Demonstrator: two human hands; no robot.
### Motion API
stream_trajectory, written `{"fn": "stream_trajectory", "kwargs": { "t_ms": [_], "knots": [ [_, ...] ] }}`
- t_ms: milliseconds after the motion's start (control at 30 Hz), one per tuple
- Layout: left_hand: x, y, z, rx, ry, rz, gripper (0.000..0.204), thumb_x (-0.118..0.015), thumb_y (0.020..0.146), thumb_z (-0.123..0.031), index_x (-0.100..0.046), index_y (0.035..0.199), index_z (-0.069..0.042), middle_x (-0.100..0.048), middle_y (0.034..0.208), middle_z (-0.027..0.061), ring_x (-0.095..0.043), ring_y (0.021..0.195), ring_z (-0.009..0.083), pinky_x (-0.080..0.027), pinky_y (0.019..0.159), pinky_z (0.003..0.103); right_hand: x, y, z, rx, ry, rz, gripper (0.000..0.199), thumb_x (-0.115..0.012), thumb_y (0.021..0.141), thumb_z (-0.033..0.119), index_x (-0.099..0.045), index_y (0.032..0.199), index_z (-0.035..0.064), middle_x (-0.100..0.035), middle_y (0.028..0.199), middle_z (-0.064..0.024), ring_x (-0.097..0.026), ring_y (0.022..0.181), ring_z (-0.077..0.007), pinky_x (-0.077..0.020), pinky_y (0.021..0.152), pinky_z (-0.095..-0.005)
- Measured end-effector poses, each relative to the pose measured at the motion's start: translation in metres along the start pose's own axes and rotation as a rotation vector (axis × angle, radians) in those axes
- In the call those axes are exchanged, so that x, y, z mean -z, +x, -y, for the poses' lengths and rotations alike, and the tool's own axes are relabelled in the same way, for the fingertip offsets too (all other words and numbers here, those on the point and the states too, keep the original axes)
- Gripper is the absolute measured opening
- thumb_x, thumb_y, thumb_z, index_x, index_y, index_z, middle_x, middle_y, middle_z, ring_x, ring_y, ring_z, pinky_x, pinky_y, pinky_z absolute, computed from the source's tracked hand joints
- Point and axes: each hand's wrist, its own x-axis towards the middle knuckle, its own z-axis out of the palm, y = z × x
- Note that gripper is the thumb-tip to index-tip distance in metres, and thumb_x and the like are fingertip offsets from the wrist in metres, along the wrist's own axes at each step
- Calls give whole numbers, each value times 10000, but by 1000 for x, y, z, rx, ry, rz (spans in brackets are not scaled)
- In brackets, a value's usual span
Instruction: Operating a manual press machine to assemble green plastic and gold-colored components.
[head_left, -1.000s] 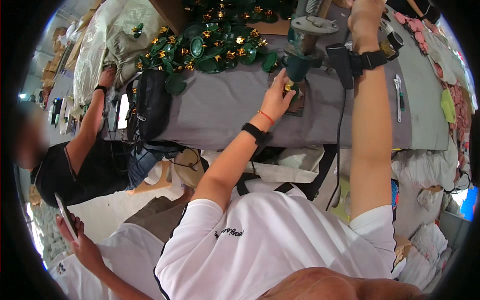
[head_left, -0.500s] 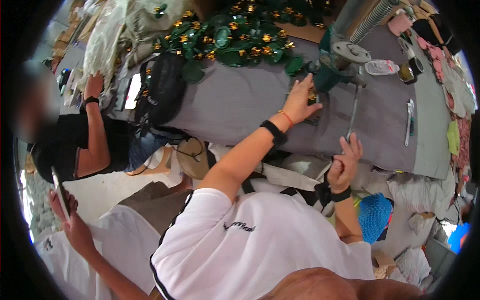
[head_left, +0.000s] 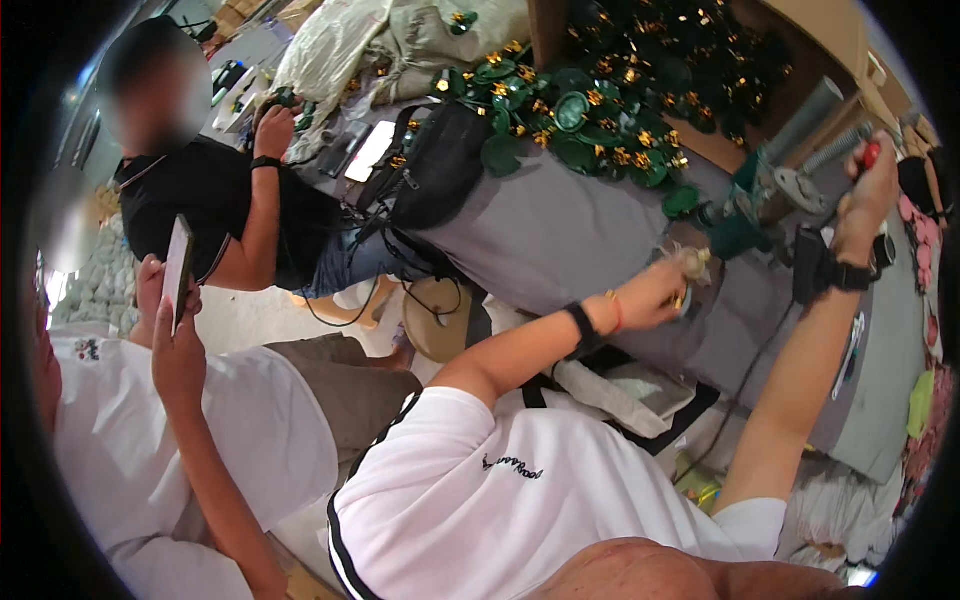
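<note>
A green bench press [head_left: 735,228] with a steel post and a coil spring [head_left: 838,152] stands on the grey cloth-covered table [head_left: 590,225]. My left hand [head_left: 648,298] is closed just in front of the press, pinching a small whitish-and-gold piece [head_left: 694,262], blurred by motion. Up at the far right, my right hand [head_left: 868,205] is wrapped round a red knob [head_left: 872,155] beside the spring. Behind the press lies a heap of dark green discs with gold fittings [head_left: 572,112]. A single green disc [head_left: 680,202] sits next to the press.
A black bag [head_left: 435,170] and a lit phone [head_left: 371,150] lie on the table's left. A cardboard box [head_left: 830,35] stands behind the heap. Left of me, a person in black [head_left: 190,200] handles green pieces; another in white [head_left: 190,430] holds up a phone.
My right hand has moved up and away, from the rod near the table edge to the red knob. My left hand has drawn back from the press with the small piece. The view has turned.
</note>
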Motion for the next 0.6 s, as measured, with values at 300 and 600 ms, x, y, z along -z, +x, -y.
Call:
{"fn": "stream_trajectory", "kwargs": {
  "t_ms": [300, 600],
  "knots": [
    [130, -67, 49, 249, 720, -898, 794, -744, 763, -247, -331, 1388, 15, -288, 1430, 328, -231, 1360, 494, -213, 1118, 532, 0, -2, 2, 17, 38, 1, 281, -516, 964, 267, -583, 891, 4, -508, 670, -29, -420, 525, -83, -312, 476, -223],
    [150, -66, 80, 282, 593, -768, 193, -571, 670, 22, -608, 853, -27, -583, 867, 185, -545, 887, 383, -453, 776, 459, 28, 34, -36, 7, -83, -39, 261, -534, 942, 283, -579, 850, 43, -512, 711, -17, -451, 588, -104, -346, 538, -242]
  ]
}}
